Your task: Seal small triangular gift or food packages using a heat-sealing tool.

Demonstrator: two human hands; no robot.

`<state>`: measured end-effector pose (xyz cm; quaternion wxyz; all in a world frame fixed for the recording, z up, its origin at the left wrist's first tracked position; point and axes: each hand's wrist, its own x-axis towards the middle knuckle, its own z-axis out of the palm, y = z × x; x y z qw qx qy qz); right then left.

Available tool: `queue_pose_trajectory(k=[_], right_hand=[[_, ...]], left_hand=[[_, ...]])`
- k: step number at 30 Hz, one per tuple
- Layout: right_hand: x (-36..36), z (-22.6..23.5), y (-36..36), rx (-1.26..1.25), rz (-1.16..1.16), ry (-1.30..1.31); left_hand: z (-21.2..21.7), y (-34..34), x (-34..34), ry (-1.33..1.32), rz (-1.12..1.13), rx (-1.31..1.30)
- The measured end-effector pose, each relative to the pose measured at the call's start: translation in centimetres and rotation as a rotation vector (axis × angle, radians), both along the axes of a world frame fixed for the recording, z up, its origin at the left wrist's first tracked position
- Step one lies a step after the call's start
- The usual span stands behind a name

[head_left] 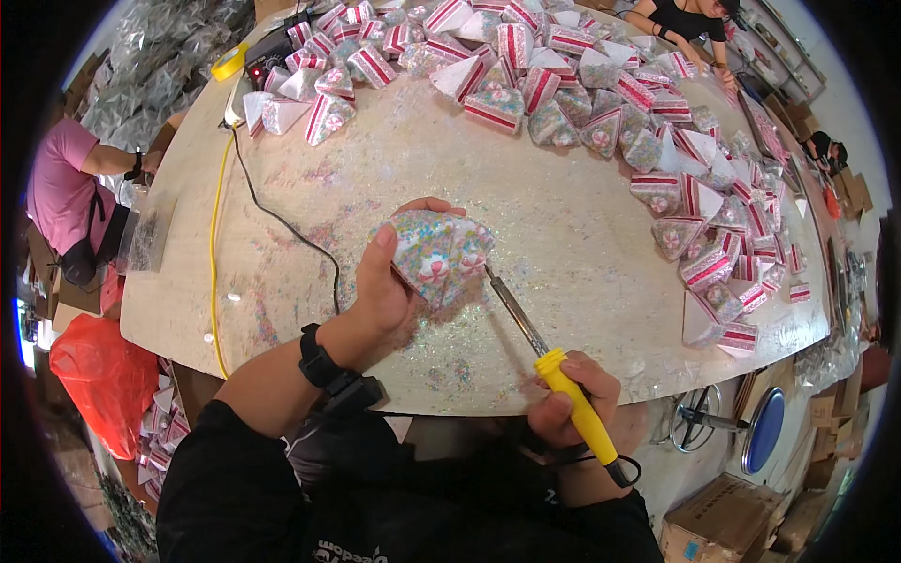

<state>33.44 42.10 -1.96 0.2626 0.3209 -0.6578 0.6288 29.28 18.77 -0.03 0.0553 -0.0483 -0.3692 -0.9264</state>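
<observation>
My left hand (380,281) is closed around a glittery wedge-shaped ornament (436,251), which looks like a toy cake slice. Its speckled top, with pink-and-white swirl pieces on it, faces up. In my right hand (577,399) is a soldering iron (514,314) with a yellow handle, gripped between thumb and fingers. The iron's metal tip points up and left, at the right edge of the ornament. Whether tip and ornament touch, I cannot tell. Loose glitter lies on the table (282,206) under both.
Many similar wedge ornaments (554,84) pile along the table's far and right sides. A yellow cable (218,253) and a black cord (282,225) cross the left side. Yellow tape (229,62) lies by a black box (270,52). Other people work at left and far right. A blue stool (763,430) stands right.
</observation>
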Motion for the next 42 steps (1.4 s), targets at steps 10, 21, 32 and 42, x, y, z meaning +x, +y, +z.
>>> queue_pose_trajectory(k=[10, 21, 32, 42], right_hand=[[0.1, -0.3, 0.3, -0.012, 0.022, -0.019], [0.0, 0.1, 0.5, -0.018, 0.080, -0.038], [0.7, 1.3, 0.2, 0.040, 0.040, -0.220], [0.8, 1.0, -0.5, -0.066, 0.037, -0.270]], left_hand=[[0.0, -0.2, 0.0, 0.038, -0.030, -0.044], [-0.3, 0.1, 0.2, 0.032, 0.017, -0.094], [0.2, -0.2, 0.5, 0.091, 0.039, -0.252], [-0.3, -0.8, 0.2, 0.148, 0.050, -0.318]])
